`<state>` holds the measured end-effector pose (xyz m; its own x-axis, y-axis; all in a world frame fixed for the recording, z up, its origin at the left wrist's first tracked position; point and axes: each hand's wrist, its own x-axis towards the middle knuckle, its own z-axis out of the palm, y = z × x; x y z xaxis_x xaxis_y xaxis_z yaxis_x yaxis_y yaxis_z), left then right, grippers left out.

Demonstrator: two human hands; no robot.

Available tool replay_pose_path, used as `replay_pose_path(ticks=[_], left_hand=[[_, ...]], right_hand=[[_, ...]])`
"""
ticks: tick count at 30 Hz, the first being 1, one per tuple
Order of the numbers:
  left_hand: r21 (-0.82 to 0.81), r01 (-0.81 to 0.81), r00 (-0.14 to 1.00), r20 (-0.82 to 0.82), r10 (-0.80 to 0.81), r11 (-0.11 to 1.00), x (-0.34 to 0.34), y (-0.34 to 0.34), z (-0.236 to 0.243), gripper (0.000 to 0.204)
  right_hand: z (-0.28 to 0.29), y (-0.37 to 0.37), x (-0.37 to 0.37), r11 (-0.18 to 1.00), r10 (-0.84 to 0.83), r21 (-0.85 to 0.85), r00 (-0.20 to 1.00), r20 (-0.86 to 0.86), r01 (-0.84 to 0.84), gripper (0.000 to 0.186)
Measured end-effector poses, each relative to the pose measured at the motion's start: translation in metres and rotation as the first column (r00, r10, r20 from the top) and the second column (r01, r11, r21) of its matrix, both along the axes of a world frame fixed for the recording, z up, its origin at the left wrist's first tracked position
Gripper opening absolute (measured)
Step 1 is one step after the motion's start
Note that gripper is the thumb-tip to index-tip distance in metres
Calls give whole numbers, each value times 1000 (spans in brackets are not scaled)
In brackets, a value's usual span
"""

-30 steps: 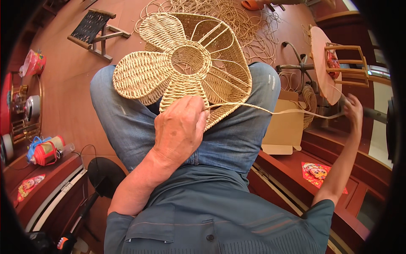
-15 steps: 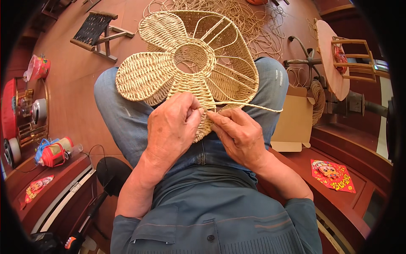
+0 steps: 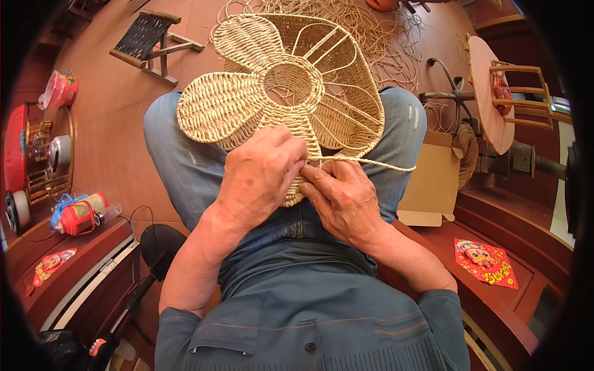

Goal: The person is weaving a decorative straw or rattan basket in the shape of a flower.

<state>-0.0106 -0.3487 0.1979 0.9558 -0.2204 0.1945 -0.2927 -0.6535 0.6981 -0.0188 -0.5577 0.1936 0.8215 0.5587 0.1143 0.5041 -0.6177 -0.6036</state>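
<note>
A flower-shaped basket (image 3: 216,108) of twisted straw cord rests across my thighs. Two of its petals at the left are densely woven; on the right, bare looped ribs (image 3: 337,85) cross the opening. My left hand (image 3: 260,176) is closed over the near petal, fingers curled at its right edge. Against those fingertips, my right hand (image 3: 346,201) pinches with thumb and forefinger. A loose straw cord (image 3: 387,165) starts at this meeting point, passes over the right fingers and sticks out to the right. The exact spot being pinched is partly hidden.
Tangled cord (image 3: 371,34) lies on the floor beyond the basket. A folding stool (image 3: 145,38) stands far left, an open cardboard box (image 3: 429,176) to the right beside a cord coil (image 3: 467,151). Red wooden furniture (image 3: 433,238) flanks me; a round board (image 3: 486,93) leans far right.
The basket has shifted slightly to the right in view. My left fingers have moved up and right toward the petal's edge; the right hand stays close, its fingers now beneath the cord.
</note>
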Motion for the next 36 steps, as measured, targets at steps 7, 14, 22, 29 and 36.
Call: replay_pose_path(ticks=[7,14,22,29,36], left_hand=[[-275,-544,828,-331,453,793,-28,38,3,22],[-692,-617,692,-704,-161,375,-52,14,-26,41],[-748,-646,686,-657,-314,154,-35,-4,-39,43],[-748,-656,696,-651,-302,99,-37,-11,-43,44],[-778,-627,769,-627,-128,40,-39,-23,-39,47]], right_hand=[[1,2,5,1000,22,-15,1000,-4,-22,24],[-1,2,5,999,37,-19,999,-1,-37,24],[-3,4,4,999,24,32,999,40,-25,24],[-3,4,3,1000,-10,20,1000,-23,10,19],[-4,4,3,1000,-11,11,1000,-20,11,19]])
